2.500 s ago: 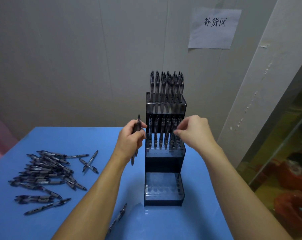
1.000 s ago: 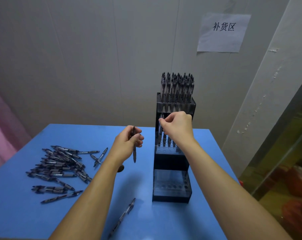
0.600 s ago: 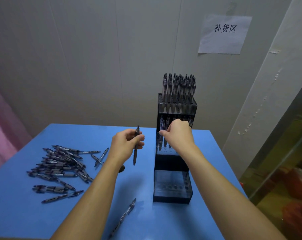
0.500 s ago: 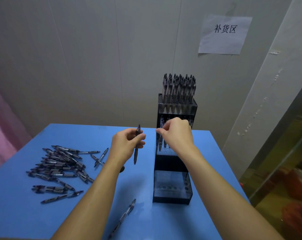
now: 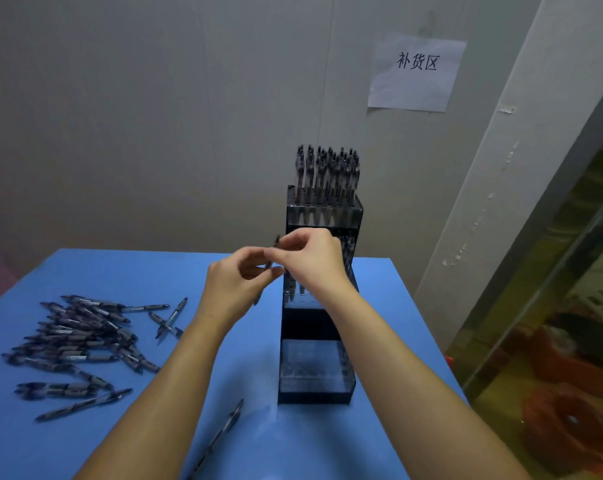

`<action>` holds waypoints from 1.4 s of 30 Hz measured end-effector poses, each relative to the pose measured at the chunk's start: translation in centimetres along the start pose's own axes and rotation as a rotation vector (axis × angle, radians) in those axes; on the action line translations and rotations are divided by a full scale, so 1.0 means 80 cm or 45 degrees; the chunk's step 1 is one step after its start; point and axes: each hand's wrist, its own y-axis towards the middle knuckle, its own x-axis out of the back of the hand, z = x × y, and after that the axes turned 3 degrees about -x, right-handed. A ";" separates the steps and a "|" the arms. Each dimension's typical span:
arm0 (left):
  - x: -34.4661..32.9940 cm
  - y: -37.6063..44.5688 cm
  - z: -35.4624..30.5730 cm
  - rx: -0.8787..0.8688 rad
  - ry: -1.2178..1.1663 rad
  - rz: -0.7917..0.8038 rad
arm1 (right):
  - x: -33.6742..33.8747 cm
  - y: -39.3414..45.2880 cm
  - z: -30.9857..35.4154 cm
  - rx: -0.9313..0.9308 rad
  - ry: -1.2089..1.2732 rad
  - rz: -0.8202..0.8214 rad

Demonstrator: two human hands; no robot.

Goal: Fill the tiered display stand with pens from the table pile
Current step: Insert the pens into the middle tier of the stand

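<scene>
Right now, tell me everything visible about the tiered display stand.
The tiered display stand is a dark, see-through plastic staircase of three steps, standing upright on the blue table near its right edge. The top tier is packed with upright pens, the middle tier holds some behind the right hand, and the bottom tier's holes look empty.

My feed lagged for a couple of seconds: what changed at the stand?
The right hand came off the middle tier of the stand and moved left to meet the left hand. Both now pinch the one pen the left hand was holding. The pen pile and the stand's bottom tier are unchanged.
</scene>
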 end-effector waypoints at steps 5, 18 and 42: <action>0.025 0.026 0.031 0.039 0.190 0.154 | 0.041 0.013 -0.003 -0.093 0.318 -0.131; 0.019 0.136 0.096 0.050 1.123 0.390 | 0.057 0.036 -0.037 0.004 0.068 -0.219; 0.000 0.143 0.108 -0.059 1.260 0.571 | 0.034 0.051 -0.022 -0.007 -0.325 -0.015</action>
